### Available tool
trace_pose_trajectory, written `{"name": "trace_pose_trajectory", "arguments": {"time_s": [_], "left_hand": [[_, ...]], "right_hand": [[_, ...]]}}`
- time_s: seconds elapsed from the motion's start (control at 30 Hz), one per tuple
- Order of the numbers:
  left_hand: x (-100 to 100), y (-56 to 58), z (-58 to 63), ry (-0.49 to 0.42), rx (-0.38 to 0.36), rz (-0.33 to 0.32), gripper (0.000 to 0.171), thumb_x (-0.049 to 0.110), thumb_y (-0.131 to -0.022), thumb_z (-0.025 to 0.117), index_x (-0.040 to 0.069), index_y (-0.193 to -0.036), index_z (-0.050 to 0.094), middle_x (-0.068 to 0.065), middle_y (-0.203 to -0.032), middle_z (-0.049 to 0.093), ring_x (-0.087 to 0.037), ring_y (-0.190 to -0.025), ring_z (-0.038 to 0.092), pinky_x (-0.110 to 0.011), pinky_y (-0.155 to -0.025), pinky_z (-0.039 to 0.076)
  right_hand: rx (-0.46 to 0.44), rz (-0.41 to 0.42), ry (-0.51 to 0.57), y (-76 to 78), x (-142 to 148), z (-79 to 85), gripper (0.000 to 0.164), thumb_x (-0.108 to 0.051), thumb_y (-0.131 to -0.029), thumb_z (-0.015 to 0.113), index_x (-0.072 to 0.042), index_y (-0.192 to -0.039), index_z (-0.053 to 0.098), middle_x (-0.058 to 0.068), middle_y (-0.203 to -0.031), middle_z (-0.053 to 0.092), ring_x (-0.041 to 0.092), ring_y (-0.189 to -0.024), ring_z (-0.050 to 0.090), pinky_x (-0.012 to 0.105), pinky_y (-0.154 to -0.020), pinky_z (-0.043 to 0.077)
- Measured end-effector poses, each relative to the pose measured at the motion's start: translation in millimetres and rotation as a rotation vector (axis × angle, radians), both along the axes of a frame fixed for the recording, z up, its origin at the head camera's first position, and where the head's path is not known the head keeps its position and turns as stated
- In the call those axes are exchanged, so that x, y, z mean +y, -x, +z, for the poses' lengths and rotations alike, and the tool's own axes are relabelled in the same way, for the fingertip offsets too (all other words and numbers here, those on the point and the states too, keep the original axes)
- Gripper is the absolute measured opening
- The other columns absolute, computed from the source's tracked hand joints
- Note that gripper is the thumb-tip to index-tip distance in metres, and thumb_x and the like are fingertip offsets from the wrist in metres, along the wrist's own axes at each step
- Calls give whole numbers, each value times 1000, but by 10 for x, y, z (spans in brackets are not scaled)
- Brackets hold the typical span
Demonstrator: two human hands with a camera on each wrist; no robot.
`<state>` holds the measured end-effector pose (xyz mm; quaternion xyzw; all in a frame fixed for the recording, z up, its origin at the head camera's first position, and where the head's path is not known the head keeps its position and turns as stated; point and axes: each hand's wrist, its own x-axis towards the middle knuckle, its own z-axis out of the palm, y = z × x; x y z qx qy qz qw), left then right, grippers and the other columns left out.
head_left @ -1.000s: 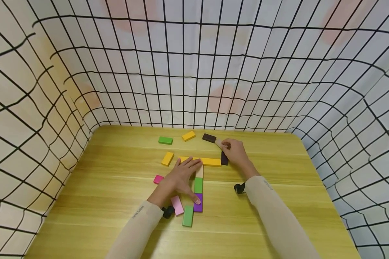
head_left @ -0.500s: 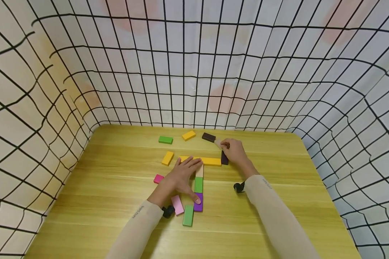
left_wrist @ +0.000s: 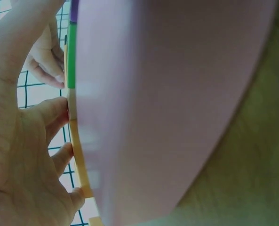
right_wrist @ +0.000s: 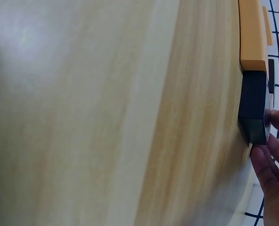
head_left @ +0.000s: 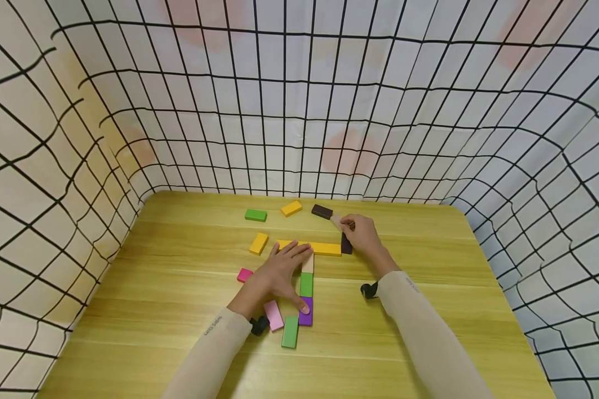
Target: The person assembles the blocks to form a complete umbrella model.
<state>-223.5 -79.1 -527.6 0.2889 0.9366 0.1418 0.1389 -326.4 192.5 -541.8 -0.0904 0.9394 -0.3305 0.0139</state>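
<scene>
My left hand (head_left: 282, 275) lies spread over a line of flat wooden blocks. Its thumb presses the purple block (head_left: 305, 312), and its fingertips reach the row of yellow blocks (head_left: 326, 249). Between thumb and fingers run a green block (head_left: 306, 285) and a beige block (head_left: 307, 262). At the right end of the yellow row, my right hand (head_left: 363, 233) pinches a second beige block (head_left: 336, 220), partly hidden by the fingers. A black block (right_wrist: 253, 94) touches the yellow end right beside those fingers; a dark brown block (head_left: 321, 211) lies at the beige block's far end.
Loose blocks lie around on the wooden table (head_left: 429, 332): green (head_left: 255, 215) and yellow (head_left: 292, 208) at the back, a red-pink one (head_left: 244, 275) left, pink (head_left: 273, 316) and green (head_left: 289, 332) in front. Black grid panels (head_left: 299, 133) surround the table's back and sides.
</scene>
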Motion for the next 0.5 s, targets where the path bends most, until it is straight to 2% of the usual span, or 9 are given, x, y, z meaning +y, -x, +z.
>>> {"name": "trace_pose_trajectory", "arguments": {"time_s": [0.5], "left_hand": [[5,1,-3,-3,0,-3,146,83,-52,84,24,-167,17,8,-174,13,-24,-163,4,-62,-128,1]], "right_hand": [[15,9,11,-14,25,-28,29,-21,-106,59,-8,-130,70,16,-126,70,33,-111,67,50,-97,57]]}}
